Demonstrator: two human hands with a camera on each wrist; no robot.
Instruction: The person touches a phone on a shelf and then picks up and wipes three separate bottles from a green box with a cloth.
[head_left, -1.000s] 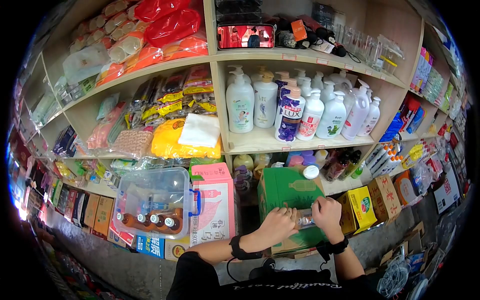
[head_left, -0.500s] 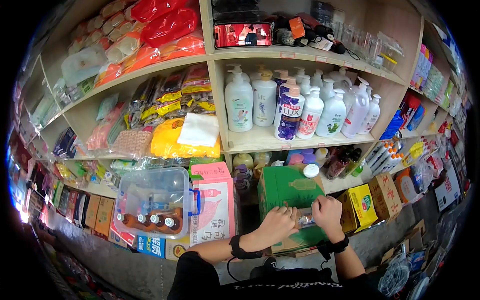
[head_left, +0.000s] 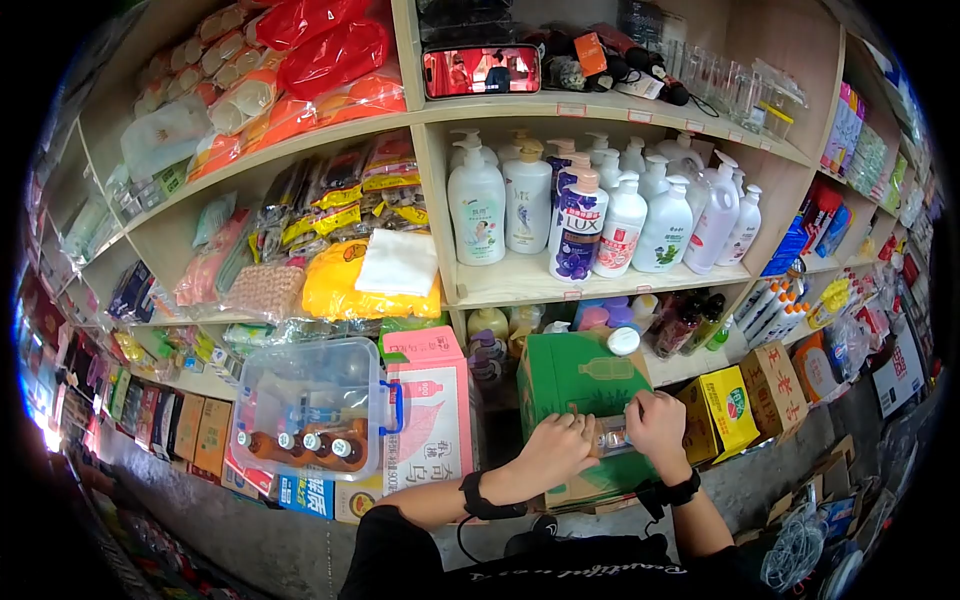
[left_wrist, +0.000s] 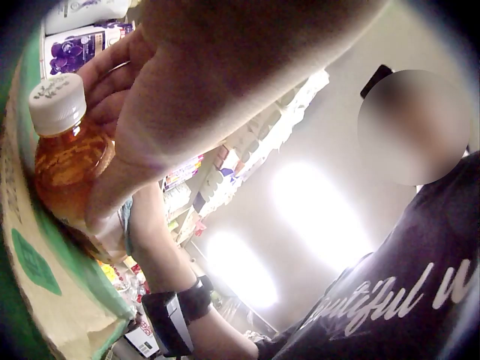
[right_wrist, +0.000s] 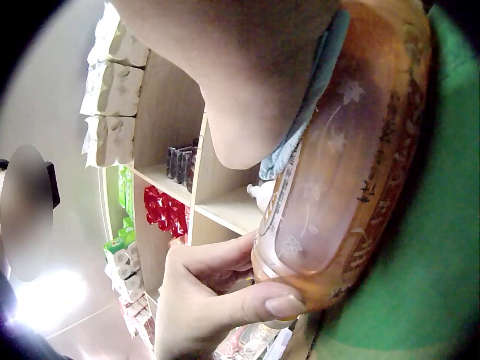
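Note:
A clear bottle of amber liquid with a white cap [left_wrist: 57, 103] lies on its side on the green carton [head_left: 565, 366]. My left hand [head_left: 555, 452] grips it near the capped end, the thumb along its side in the left wrist view. At the other end my right hand [head_left: 656, 430] holds a light blue cloth [right_wrist: 304, 124] against the bottle [right_wrist: 337, 180]. Flower and leaf patterns show on the bottle's side. Most of the right fingers are hidden in the right wrist view.
Left of the carton are a pink-and-white box [head_left: 430, 415] and a clear bin [head_left: 300, 375] holding several brown bottles with white caps. A round white lid [head_left: 624, 341] is at the carton's back edge. Pump bottles [head_left: 577, 230] line the shelf behind; a yellow box [head_left: 718, 410] stands right.
The head view has shifted very slightly. Both hands and the bottle keep the same places on the green carton.

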